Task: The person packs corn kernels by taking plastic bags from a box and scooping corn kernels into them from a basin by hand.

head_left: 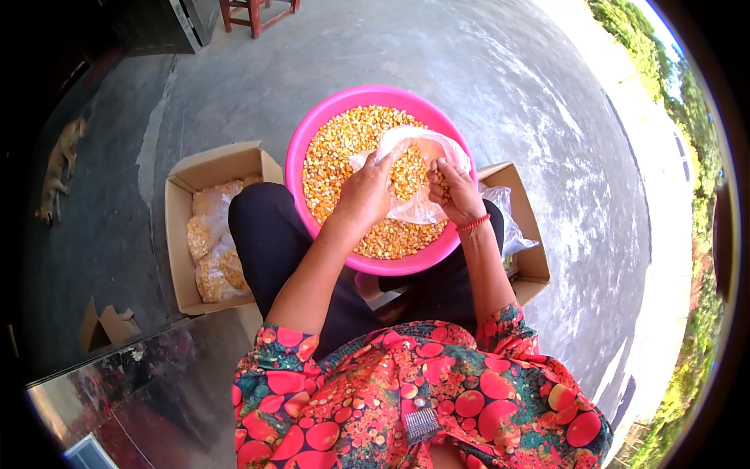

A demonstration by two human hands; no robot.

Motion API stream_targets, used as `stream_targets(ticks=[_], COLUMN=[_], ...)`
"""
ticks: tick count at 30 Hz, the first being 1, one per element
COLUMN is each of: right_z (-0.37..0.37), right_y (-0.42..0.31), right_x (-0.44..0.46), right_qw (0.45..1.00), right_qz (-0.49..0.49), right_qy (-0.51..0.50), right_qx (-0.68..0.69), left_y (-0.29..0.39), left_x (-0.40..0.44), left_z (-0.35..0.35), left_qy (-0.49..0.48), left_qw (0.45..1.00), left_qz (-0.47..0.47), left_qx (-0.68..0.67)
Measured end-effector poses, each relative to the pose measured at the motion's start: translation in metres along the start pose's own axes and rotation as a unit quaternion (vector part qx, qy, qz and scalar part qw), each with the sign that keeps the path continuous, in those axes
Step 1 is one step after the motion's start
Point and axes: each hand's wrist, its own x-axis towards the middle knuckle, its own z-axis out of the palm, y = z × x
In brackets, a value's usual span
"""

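A pink basin (301, 133) full of yellow corn kernels (332, 160) rests at my knees. Over the kernels is a clear plastic bag (418, 209), its mouth spread open and some corn inside. My left hand (367, 190) grips the bag's left edge between thumb and fingers. On the bag's right side, my right hand (455, 190), with a red bracelet at the wrist, is curled round corn kernels at the bag's opening. Whether it also holds the bag's edge is unclear.
Left of my knees stands a cardboard box (178, 234) with bags of corn. Another box (533, 227) at the right holds plastic bags. A red stool (254, 16) is at the top, an animal (59, 168) lies far left, and cardboard scraps (109, 327) lie lower left.
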Motion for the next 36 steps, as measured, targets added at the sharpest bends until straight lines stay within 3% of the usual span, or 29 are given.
stream_targets(ticks=[3,4,6,10,12,13,15,17,18,19,21,22,27,29,31,33,34,36], right_z=[-0.018,-0.022,-0.027,-0.016,0.001,0.003,0.014,0.011,0.003,-0.012,-0.028,-0.029,-0.001,0.006,0.019,0.011,0.005,0.008], right_y=[0.007,0.008,0.009,-0.001,-0.011,-0.012,-0.01,0.006,0.016,0.032,0.053,0.054,0.075,0.095,0.091,0.101,0.103,0.092], right_x=[0.028,0.034,0.04,0.023,-0.002,-0.012,-0.03,-0.035,-0.032,-0.028,-0.027,-0.028,-0.026,-0.026,-0.024,-0.015,-0.011,-0.014], right_qw=[0.991,0.991,0.929,0.902,0.961,0.95,0.901,0.829,0.757,0.757,0.645,0.631,0.623,0.622,0.63,0.664,0.715,0.796], right_qz=[-0.119,-0.118,-0.231,-0.226,-0.064,-0.008,0.074,0.111,0.034,0.035,-0.15,-0.13,-0.013,-0.067,-0.031,-0.055,-0.09,-0.05], right_qy=[0.032,0.032,0.078,0.084,-0.017,-0.076,-0.215,-0.29,-0.302,-0.302,-0.102,-0.051,-0.091,-0.092,-0.114,-0.13,-0.142,-0.13], right_qx=[-0.06,-0.06,-0.278,-0.358,-0.27,-0.301,-0.37,-0.466,-0.579,-0.579,-0.743,-0.764,-0.777,-0.775,-0.767,-0.734,-0.679,-0.589], left_y=[-0.002,-0.003,-0.005,-0.005,0.0,0.003,0.003,0.003,0.001,0.0,0.0,0.0,0.002,0.0,-0.002,-0.008,-0.005,-0.005], left_x=[0.0,0.0,0.001,0.0,-0.001,0.0,0.0,0.0,-0.001,-0.001,-0.001,-0.001,0.001,0.001,-0.001,-0.001,0.001,0.002], left_z=[0.001,0.003,0.004,0.004,-0.001,-0.003,-0.004,-0.002,-0.001,0.001,0.001,0.0,0.001,0.003,0.003,0.009,0.004,0.007], left_qy=[0.003,0.008,0.009,0.005,-0.006,-0.015,-0.018,-0.02,-0.002,0.015,0.013,0.012,-0.015,-0.011,0.003,0.047,0.013,0.009], left_qw=[1.0,1.0,1.0,1.0,1.0,1.0,1.0,1.0,1.0,1.0,1.0,1.0,1.0,0.999,1.0,0.998,1.0,1.0], left_qz=[0.013,0.024,0.028,0.024,0.009,-0.005,-0.007,-0.009,0.006,0.02,0.019,0.019,-0.003,0.002,0.012,0.039,0.018,-0.001], left_qx=[-0.003,0.001,0.002,-0.014,-0.003,0.009,0.005,0.001,0.008,0.015,0.014,0.014,0.028,0.032,0.017,0.013,-0.021,-0.018])
